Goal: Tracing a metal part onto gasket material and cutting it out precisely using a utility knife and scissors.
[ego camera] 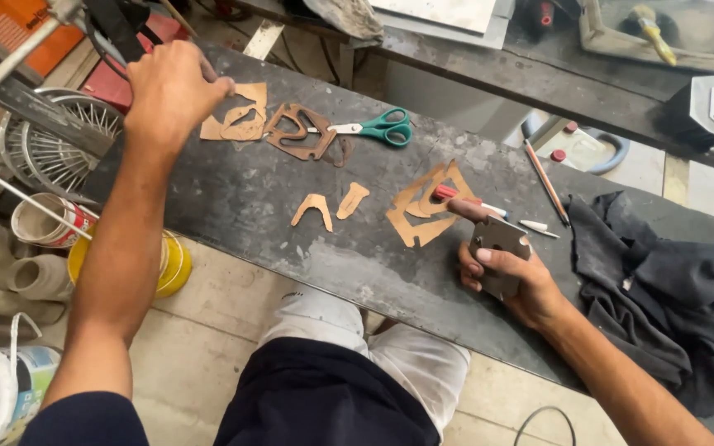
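My left hand point(171, 91) reaches to the far left of the dark workbench point(233, 194), its fingertips at a brown cardboard cutout point(240, 116). A darker cutout frame point(297, 132) lies just right of it, touching green-handled scissors point(378, 128). My right hand point(506, 272) grips a small grey metal plate point(497, 248) near the bench's front edge. Two small cardboard shapes point(330, 206) lie in the middle. An angular cardboard frame point(425, 205) lies under a red-capped marker point(466, 199) by my right thumb.
A dark cloth point(671, 289) is heaped at the right. A pencil point(547, 182) lies beside it. Paint cans point(47, 223), a yellow tub point(175, 264) and a wire wheel point(64, 144) stand on the floor at left. My knee point(332, 330) is below the bench edge.
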